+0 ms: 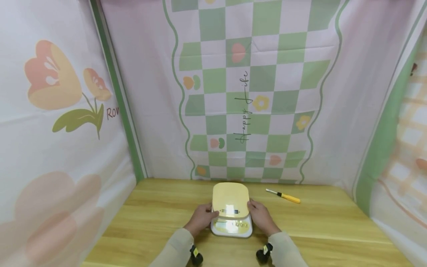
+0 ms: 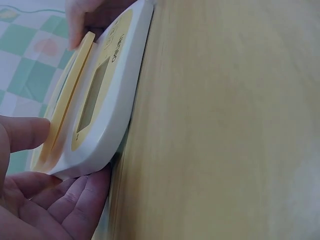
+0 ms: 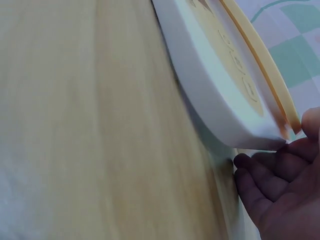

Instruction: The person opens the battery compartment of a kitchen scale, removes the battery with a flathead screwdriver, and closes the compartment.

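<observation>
A yellow and white kitchen scale (image 1: pixel 230 194) stands on the wooden table, its display and buttons on the near side. My left hand (image 1: pixel 199 218) grips its left edge. In the left wrist view, the thumb presses the rim of the yellow weighing plate (image 2: pixel 64 107) while the fingers reach beneath the white base (image 2: pixel 107 135). On the opposite side my right hand (image 1: pixel 261 217) holds the right edge. The right wrist view has that thumb by the plate's rim and the fingers curled at the underside of the base (image 3: pixel 210 95). How far the fingers reach underneath is hidden.
A screwdriver (image 1: pixel 289 198) with a yellow handle lies to the right, behind my right hand. The wooden table (image 1: pixel 160 200) ends at a checked cloth (image 1: pixel 240 92) at the back. Printed cloths hang on the left and right too.
</observation>
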Demonstrator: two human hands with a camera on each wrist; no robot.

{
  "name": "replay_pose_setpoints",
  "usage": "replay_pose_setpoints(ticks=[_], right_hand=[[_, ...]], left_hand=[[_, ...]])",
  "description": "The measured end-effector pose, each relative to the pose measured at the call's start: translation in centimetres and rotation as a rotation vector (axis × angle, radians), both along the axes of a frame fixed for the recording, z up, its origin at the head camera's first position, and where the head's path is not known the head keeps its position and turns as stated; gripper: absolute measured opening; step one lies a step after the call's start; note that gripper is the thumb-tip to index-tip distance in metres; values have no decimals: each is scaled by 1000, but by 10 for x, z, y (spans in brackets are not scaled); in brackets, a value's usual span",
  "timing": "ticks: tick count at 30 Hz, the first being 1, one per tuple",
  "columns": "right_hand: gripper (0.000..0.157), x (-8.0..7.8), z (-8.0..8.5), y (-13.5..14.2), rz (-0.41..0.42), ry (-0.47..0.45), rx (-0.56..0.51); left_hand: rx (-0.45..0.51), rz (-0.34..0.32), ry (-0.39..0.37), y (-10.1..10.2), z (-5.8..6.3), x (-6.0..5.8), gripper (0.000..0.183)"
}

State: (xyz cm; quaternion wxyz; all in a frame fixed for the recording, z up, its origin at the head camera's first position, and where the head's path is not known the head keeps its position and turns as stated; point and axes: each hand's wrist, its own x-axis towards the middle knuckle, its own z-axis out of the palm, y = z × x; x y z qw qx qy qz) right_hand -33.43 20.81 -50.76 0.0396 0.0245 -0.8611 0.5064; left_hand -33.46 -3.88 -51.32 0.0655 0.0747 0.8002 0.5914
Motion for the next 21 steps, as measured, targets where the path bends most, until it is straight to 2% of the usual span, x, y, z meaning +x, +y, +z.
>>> replay_pose_setpoints(ticks=[6,13,21], right_hand=[[53,-1,-2,2,14,2,-23],[51,-5,-3,3,42,3,-1],[50,-6,-7,8,74,-11,-32]], left_hand=[[22,-8,-10,-2,-1,-1,59],[48,-10,-30,-3,0,-4,59],[33,-20,-22,-3,-4,-6,65]])
